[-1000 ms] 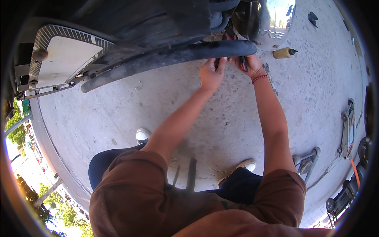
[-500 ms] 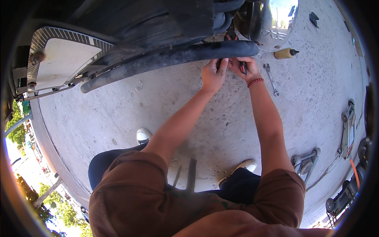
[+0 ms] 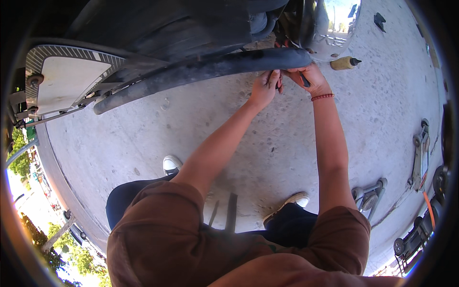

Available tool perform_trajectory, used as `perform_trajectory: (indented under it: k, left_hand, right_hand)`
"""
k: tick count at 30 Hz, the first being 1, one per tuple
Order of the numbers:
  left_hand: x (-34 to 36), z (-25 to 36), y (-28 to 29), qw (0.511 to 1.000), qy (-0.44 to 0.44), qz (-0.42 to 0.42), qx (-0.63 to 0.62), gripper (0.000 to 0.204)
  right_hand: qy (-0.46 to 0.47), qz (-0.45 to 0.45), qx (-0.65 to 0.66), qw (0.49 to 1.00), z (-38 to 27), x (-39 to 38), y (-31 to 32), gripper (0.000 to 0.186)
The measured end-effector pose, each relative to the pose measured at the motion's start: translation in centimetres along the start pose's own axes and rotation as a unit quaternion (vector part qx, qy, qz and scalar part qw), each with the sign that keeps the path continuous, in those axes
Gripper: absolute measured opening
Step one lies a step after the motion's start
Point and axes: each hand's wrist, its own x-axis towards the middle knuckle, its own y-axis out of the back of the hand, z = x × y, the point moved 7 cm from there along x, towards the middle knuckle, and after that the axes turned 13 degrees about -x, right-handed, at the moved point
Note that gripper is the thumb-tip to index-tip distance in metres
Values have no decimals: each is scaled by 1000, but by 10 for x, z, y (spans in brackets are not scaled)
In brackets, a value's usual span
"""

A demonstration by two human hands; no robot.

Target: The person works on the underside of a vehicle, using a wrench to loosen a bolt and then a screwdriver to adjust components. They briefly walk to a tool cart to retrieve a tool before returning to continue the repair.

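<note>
Both my hands work under the near edge of a thick black tube (image 3: 191, 73) along the underside of a vehicle. My left hand (image 3: 263, 91) is closed round a red-and-black handle (image 3: 278, 84), apparently of pliers. In my right hand (image 3: 313, 79), just under the tube's right end, is a dark handle (image 3: 304, 80). It looks like the other handle of the same pliers. The tube and my fingers hide the jaws and what they touch. Red parts (image 3: 283, 43) show beyond the tube.
A yellowish bottle with a black tip (image 3: 345, 63) lies on the concrete floor right of my right hand. Farther off lies a small black piece (image 3: 379, 22). A floor jack (image 3: 420, 153) and a wheeled metal stand (image 3: 370, 198) are at the right. A bright metal cylinder (image 3: 334, 28) hangs above.
My right hand has moved slightly right and turned, and its forearm now covers the wrench on the floor. My left hand has shifted a little right.
</note>
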Motion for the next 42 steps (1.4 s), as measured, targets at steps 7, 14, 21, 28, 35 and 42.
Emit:
perform_trajectory:
  k: [7,14,21,28,35,42]
  left_hand:
    - [7,-55,-6,964,212,-19,-159,33]
    - [13,-67,-41,945,200,41,-257,24]
    - [-14,-31,-7,987,91,119,-64,36]
    - [-13,13,6,987,-26,159,-14,31]
    - [-22,13,25,984,-3,177,-32,20]
    - [-8,24,28,981,2,192,-12,23]
  right_hand:
    - [17,124,-489,863,-18,4,-5,19]
    - [236,227,-688,647,-49,-14,-59,30]
    - [-23,81,-332,940,-20,-17,-4,47]
    - [-10,-49,83,995,-5,-6,-20,69]
    - [-2,-125,183,975,2,-12,-23,74]
    - [3,-137,221,966,1,-2,-20,68]
